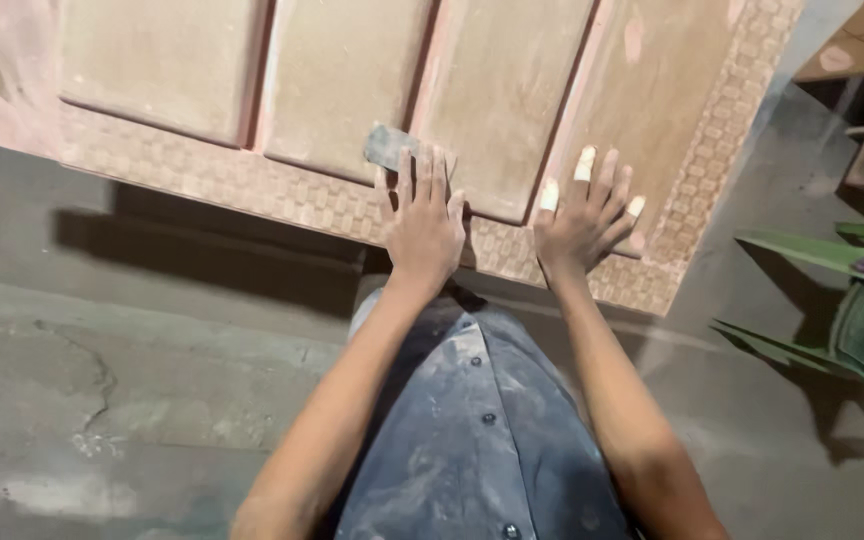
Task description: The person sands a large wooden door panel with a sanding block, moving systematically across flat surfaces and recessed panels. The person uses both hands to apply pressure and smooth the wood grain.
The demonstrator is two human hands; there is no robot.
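We pressed our left hand [422,225] flat on a grey sanding pad [392,148], its end jutting beyond the fingertips; our right hand [584,215] lay spread, empty, on the wooden door [512,90].

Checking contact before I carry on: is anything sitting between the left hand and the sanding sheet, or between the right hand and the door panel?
Nothing visible. The left hand presses flat on the grey sanding sheet, fingers over its near edge. The right hand lies spread directly on the wooden door panel.
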